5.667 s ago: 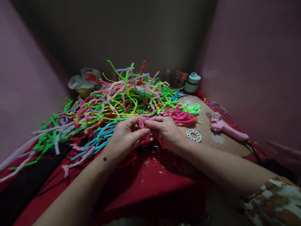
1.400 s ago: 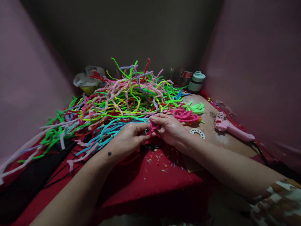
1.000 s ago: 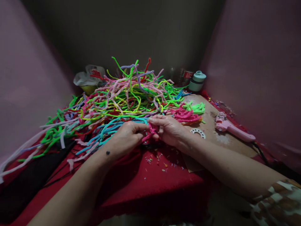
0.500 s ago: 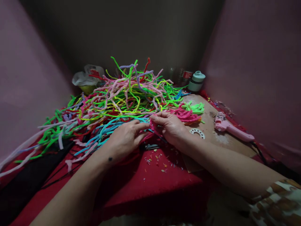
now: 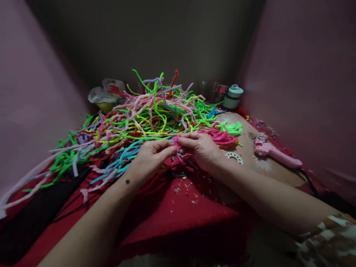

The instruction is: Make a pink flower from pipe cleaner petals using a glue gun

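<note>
Between my fingertips is a pink pipe cleaner [image 5: 177, 142], bent into loops, with a strand hanging below. My left hand [image 5: 154, 154] pinches its left side between thumb and forefinger. From the right, my right hand [image 5: 198, 147] grips the same piece, its curled fingers hiding part of it. Just behind both hands rises a big tangled heap of coloured pipe cleaners [image 5: 155, 111], in pink, green, yellow, red and lilac. Blue pipe cleaners [image 5: 125, 157] lie beside my left hand. A bundle of deep pink pipe cleaners [image 5: 221, 136] rests beyond my right hand.
On a brown board [image 5: 250, 148] at the right lie a pink glue gun [image 5: 278, 154], a white ring-shaped piece with holes [image 5: 234, 157] and a green bundle [image 5: 230, 128]. A pale green bottle [image 5: 233, 96] stands behind. Small clippings [image 5: 185, 187] dot the red cloth [image 5: 178, 218].
My left thumb and forefinger have closed onto the pink pipe cleaner, where the forefinger was stretched out before. The looped piece has shifted slightly left. The view has moved a little.
</note>
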A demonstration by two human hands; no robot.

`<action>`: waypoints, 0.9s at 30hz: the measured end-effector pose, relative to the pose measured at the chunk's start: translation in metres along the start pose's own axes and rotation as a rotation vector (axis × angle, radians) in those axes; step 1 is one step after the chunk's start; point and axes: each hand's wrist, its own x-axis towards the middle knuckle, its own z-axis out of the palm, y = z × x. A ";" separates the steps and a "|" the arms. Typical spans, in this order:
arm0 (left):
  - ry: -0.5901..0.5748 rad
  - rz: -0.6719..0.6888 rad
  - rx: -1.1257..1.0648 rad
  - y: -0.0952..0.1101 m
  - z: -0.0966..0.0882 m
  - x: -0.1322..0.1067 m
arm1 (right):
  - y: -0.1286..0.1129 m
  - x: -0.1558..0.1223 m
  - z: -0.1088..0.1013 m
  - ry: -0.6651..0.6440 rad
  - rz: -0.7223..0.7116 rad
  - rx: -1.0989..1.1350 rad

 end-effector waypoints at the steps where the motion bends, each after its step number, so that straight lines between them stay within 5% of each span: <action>1: 0.003 0.007 0.012 0.000 0.000 0.000 | 0.001 0.000 0.000 0.010 -0.004 -0.015; 13: -0.067 0.040 0.081 -0.002 -0.003 0.001 | -0.001 -0.007 0.004 -0.045 -0.030 -0.026; 27: 0.066 0.019 0.122 0.004 -0.003 -0.001 | 0.002 -0.004 0.003 -0.090 0.015 0.005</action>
